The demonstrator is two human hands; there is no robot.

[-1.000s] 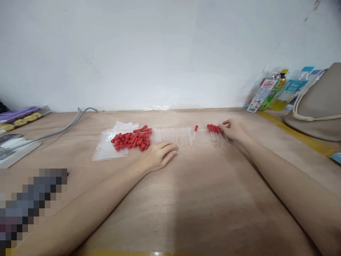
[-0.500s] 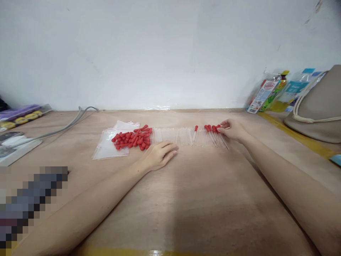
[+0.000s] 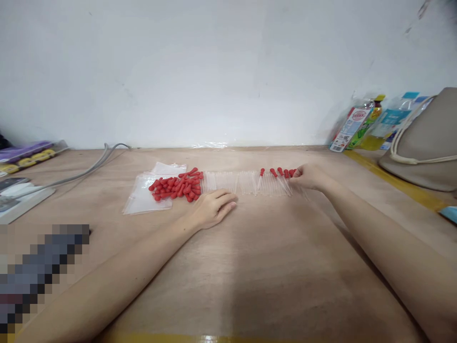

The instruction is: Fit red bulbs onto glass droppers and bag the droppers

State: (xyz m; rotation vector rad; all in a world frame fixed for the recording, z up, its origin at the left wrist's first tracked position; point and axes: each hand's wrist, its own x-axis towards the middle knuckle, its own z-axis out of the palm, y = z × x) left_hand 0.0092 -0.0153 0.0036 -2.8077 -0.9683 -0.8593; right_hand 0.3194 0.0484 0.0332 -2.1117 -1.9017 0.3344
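My left hand (image 3: pixel 216 208) lies on the table with its fingers stretched out, just below a row of clear thin glass tubes (image 3: pixel 230 182). Beside its wrist is a pile of red rubber bulbs (image 3: pixel 174 186), partly on clear plastic bags (image 3: pixel 141 196). At the row's right end, my right hand (image 3: pixel 309 176) is closed, thumb and fingers pinched on a red-bulbed dropper (image 3: pixel 292 172), most of which they hide. Several droppers with red bulbs (image 3: pixel 280 171) lie just left of those fingers, and one more dropper (image 3: pixel 262 172) sits further left.
A white wall (image 3: pixel 228 76) rises behind the wooden table (image 3: pixel 271 267). Drink bottles (image 3: pixel 378 128), a carton (image 3: pixel 348 129) and a beige bag (image 3: pixel 424 143) stand at the right. A grey cable (image 3: pixel 89 169), a white box (image 3: pixel 30 205) and a pixelated dark object (image 3: pixel 46 267) are at the left.
My right hand has turned, its fingers curling more tightly at the end of the row. The red-bulbed droppers beside it have shifted and spread slightly. My left hand has stayed in place.
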